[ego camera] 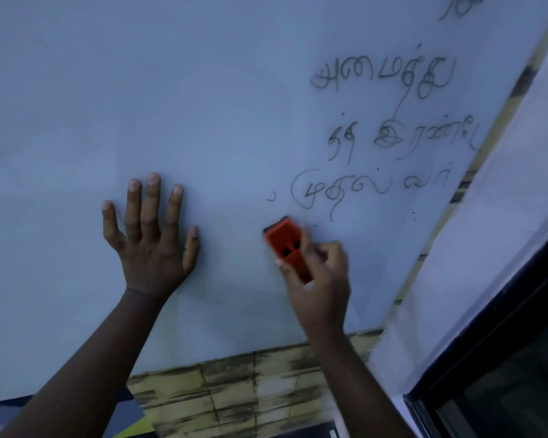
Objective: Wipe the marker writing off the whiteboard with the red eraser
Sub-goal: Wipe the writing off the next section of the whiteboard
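Gripping the red eraser point(287, 248), the right hand point(318, 279) has fingers and thumb clamped round its lower end, pad face pressed to the whiteboard point(203, 90). Eraser tilted, top end leaning left, dark felt edge visible at that top end. Two dark slots show on its red back. Hand and eraser slightly motion-blurred.

Left hand point(151, 241) flat on the board, palm down, fingers spread apart, holding nothing. It sits left of the eraser, clearly apart from it, at about the same height.

Marker writing point(393, 137) sits on the right part of the board, in several rows of dark script running up toward the top right corner. Lowest row is just above and right of the eraser's top end, close but not touching as far as I can tell. One small stray mark left of that row, a couple of dots to the right below it. Board surface left of the writing and around both hands reads clean.

Below the board's lower edge: a wall strip with a yellowish brick pattern point(234, 390). Right of the board: pale wall point(503, 248), then a dark-framed window point(503, 374) at lower right. Both forearms bare, entering from the near edge.
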`<action>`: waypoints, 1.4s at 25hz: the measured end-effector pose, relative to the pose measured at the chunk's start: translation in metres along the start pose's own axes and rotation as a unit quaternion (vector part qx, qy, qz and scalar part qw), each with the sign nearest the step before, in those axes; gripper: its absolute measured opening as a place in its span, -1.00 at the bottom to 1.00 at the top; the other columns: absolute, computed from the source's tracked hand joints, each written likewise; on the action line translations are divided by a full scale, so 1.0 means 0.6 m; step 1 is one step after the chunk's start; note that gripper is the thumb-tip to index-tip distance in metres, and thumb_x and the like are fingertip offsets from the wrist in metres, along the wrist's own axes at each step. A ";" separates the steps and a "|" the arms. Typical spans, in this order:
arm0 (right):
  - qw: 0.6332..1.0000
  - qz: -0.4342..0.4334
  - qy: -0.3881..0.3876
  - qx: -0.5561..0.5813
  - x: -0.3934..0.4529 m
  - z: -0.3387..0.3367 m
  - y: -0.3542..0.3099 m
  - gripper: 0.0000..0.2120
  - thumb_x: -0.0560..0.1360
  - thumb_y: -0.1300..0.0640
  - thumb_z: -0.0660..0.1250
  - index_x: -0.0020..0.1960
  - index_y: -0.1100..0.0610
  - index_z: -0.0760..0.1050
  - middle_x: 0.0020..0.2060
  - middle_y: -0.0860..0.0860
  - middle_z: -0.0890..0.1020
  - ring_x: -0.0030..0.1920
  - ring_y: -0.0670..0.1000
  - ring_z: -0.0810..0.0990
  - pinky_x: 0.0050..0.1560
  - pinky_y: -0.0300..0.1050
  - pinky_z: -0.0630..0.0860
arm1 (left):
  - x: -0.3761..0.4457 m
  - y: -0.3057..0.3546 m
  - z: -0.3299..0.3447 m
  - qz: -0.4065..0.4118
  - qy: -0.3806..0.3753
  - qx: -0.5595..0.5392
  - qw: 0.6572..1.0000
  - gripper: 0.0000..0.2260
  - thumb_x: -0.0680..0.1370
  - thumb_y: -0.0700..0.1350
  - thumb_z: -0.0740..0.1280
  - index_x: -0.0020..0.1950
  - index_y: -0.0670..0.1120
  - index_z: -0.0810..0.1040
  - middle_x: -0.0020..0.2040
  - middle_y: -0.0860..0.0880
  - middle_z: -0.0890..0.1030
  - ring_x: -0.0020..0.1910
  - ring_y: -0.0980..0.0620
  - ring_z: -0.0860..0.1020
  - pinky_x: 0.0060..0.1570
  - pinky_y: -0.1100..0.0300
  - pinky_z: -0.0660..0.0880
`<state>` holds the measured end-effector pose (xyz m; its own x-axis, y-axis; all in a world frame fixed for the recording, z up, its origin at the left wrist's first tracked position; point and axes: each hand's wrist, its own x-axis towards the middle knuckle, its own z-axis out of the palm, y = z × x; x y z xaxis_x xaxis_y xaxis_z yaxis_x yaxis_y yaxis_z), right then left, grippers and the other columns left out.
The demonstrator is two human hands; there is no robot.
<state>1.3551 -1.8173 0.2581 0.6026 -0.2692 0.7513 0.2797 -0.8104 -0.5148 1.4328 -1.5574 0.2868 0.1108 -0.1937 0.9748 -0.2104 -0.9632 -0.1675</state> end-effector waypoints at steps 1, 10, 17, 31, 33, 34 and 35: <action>0.999 0.035 0.024 0.020 0.029 -0.021 0.009 -0.33 0.46 -0.23 0.42 0.51 -0.04 0.46 -0.02 -0.02 0.42 -0.01 0.05 0.50 -0.08 -0.11 0.51 | -0.001 0.000 0.000 -0.001 0.000 0.000 1.000 -0.38 0.69 0.07 0.18 0.72 -0.11 0.17 0.75 -0.12 0.03 0.72 -0.16 0.04 0.63 -0.25 -0.06; 0.932 0.238 0.147 0.229 0.179 -0.141 0.136 -0.30 0.41 -0.27 0.54 0.46 0.00 0.54 0.18 0.11 0.64 0.05 -0.08 0.66 0.19 -0.01 0.66 | -0.003 0.005 0.000 -0.007 -0.005 -0.006 1.000 -0.37 0.69 0.07 0.18 0.73 -0.10 0.14 0.75 -0.11 0.00 0.73 -0.15 0.00 0.64 -0.24 -0.10; 0.995 0.035 0.071 0.063 0.102 -0.048 -0.035 -0.33 0.48 -0.19 0.45 0.48 0.12 0.49 -0.06 0.03 0.40 -0.06 0.06 0.49 -0.05 -0.09 0.51 | -0.006 0.007 0.003 -0.014 -0.004 -0.009 1.000 -0.36 0.69 0.07 0.18 0.73 -0.10 0.13 0.75 -0.12 0.01 0.73 -0.15 0.02 0.63 -0.26 -0.08; 0.995 0.036 0.053 0.080 0.132 -0.058 -0.052 -0.32 0.51 -0.27 0.37 0.53 0.03 0.44 -0.03 0.02 0.43 -0.04 0.04 0.55 -0.06 -0.04 0.56 | -0.018 0.002 0.007 0.002 0.003 0.009 1.000 -0.37 0.68 0.06 0.20 0.73 -0.11 0.16 0.74 -0.14 0.08 0.72 -0.16 0.08 0.65 -0.24 -0.04; 0.980 0.104 0.094 0.142 0.163 -0.098 -0.005 -0.29 0.49 -0.24 0.44 0.53 0.07 0.43 -0.02 0.04 0.46 -0.08 -0.14 0.56 -0.01 -0.12 0.60 | -0.018 0.004 0.006 0.001 -0.001 0.008 1.000 -0.38 0.69 0.06 0.19 0.72 -0.11 0.17 0.73 -0.14 0.09 0.71 -0.16 0.09 0.64 -0.25 -0.02; 0.971 0.137 0.116 0.160 0.175 -0.114 0.017 -0.30 0.50 -0.19 0.48 0.54 0.08 0.43 0.02 0.06 0.48 -0.08 -0.23 0.55 0.03 -0.22 0.59 | -0.017 0.006 0.004 -0.006 -0.004 0.005 1.000 -0.39 0.69 0.06 0.20 0.72 -0.11 0.19 0.73 -0.13 0.11 0.71 -0.15 0.09 0.63 -0.25 0.00; 0.961 0.167 0.136 0.172 0.188 -0.131 0.037 -0.31 0.52 -0.15 0.49 0.55 0.08 0.42 0.06 0.05 0.50 -0.03 -0.26 0.56 0.10 -0.25 0.59 | -0.014 0.011 -0.001 -0.017 -0.004 -0.003 1.000 -0.40 0.68 0.06 0.21 0.70 -0.11 0.23 0.71 -0.13 0.15 0.70 -0.15 0.12 0.60 -0.25 0.04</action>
<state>1.3704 -1.9063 0.3638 0.4977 -0.6477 0.5768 0.3642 -0.4475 -0.8168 1.4301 -1.5617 0.2776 0.1267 -0.1621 0.9786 -0.2118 -0.9682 -0.1330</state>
